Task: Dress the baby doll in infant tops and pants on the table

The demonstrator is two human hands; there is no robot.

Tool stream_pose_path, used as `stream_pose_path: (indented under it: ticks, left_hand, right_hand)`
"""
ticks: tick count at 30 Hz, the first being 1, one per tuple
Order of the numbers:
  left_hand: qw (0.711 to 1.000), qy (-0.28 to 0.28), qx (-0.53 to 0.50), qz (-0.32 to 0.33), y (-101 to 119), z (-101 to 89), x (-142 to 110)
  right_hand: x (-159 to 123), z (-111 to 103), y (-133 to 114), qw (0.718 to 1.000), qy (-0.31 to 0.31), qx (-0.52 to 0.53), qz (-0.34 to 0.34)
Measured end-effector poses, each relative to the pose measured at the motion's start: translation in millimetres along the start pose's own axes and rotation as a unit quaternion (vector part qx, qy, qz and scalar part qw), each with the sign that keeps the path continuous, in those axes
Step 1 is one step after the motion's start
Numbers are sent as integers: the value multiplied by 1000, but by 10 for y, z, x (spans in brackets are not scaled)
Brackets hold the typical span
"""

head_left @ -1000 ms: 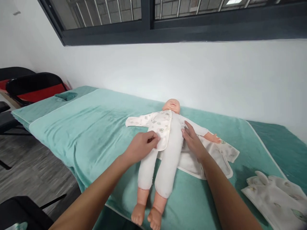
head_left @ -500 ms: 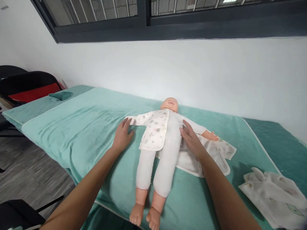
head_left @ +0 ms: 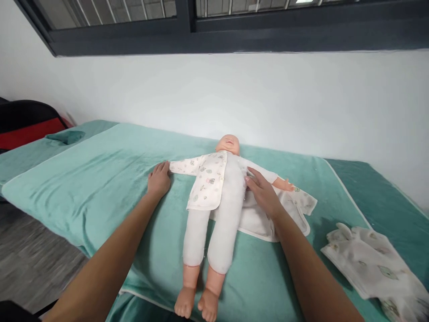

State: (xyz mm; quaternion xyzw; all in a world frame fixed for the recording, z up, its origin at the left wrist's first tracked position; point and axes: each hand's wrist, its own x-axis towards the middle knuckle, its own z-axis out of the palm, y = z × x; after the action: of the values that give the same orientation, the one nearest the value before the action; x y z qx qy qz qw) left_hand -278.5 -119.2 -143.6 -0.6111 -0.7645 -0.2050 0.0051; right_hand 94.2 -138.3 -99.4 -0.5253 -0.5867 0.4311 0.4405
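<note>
A baby doll [head_left: 229, 192] lies on its back, feet toward me, its body and thighs white. A white printed baby jacket [head_left: 206, 181] covers one arm and half the chest. The jacket's other half [head_left: 258, 219] is spread out beneath and beside the doll, under its bare-handed arm. At the end of the worn sleeve [head_left: 184, 167], my left hand [head_left: 159, 180] has its fingers closed at the cuff; the doll's hand there is hidden. My right hand [head_left: 263, 192] rests against the doll's side below the other arm, fingers stretched out and holding nothing.
Folded white printed clothing [head_left: 372, 264] lies at the right on the green-covered bed [head_left: 100, 179]. A white wall [head_left: 268, 98] with a dark-framed window [head_left: 208, 40] rises behind. A black and red chair [head_left: 28, 118] stands at the left.
My left hand has moved to the end of the worn sleeve and its fingers have closed. My right hand stays by the doll's side. The view has shifted slightly right.
</note>
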Motion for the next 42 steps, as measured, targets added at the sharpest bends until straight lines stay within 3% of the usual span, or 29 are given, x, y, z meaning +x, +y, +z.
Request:
stream_pose_path:
  ticks: [2,4,7,9,12,15,17,19,21,24,27,29,32,35,37,39,42]
  left_hand:
    - [1000,15,-14,-6,-32,-7,-26]
    - [999,30,-19,-11,-50,-34,-54]
    - [997,70,-44,-3,11,-92,-85]
    - [992,101,-68,14,158,-127,-99]
    - [985,114,-117,54,577,-175,-123]
    - [971,72,-195,118,1128,-272,-163]
    - [954,-20,-239,181,1457,-375,-183]
    - [936,-102,-220,254,1697,-479,-181]
    - [924,-147,-182,302,1858,-553,-154]
    - [924,-163,-147,313,2056,-570,-93]
    - [924,-129,-102,345,2329,-508,-68]
    - [905,-120,-56,405,2557,-458,-83]
    - [867,-171,10,469,2898,-385,-118]
    - [854,-231,59,462,3132,-297,-116]
    - [855,-242,78,451,3194,-235,-93]
    - [854,-228,87,459,3186,-188,-64]
    - [850,-194,97,481,3113,-168,-35]
  right_hand:
    - [41,-131,3,999,52,6,-4]
    - [84,-318,29,988,151,6,-28]
    - [147,-595,118,949,311,-30,-37]
    - [188,-700,188,940,340,-38,3]
    - [240,-718,256,946,322,-19,38]
    - [267,-700,270,939,333,85,16]
    - [270,-724,262,915,346,206,6]
    - [269,-763,252,889,348,297,7]
    - [271,-788,245,878,333,343,11]
    - [282,-780,248,882,300,364,3]
    - [292,-758,261,887,280,366,-8]
    - [292,-741,254,896,263,356,-21]
    - [274,-686,185,900,260,347,-48]
    - [235,-643,80,907,247,333,-78]
    - [207,-689,40,926,232,290,-66]
    - [186,-813,52,950,254,182,-19]
    - [164,-1044,146,956,257,-119,74]
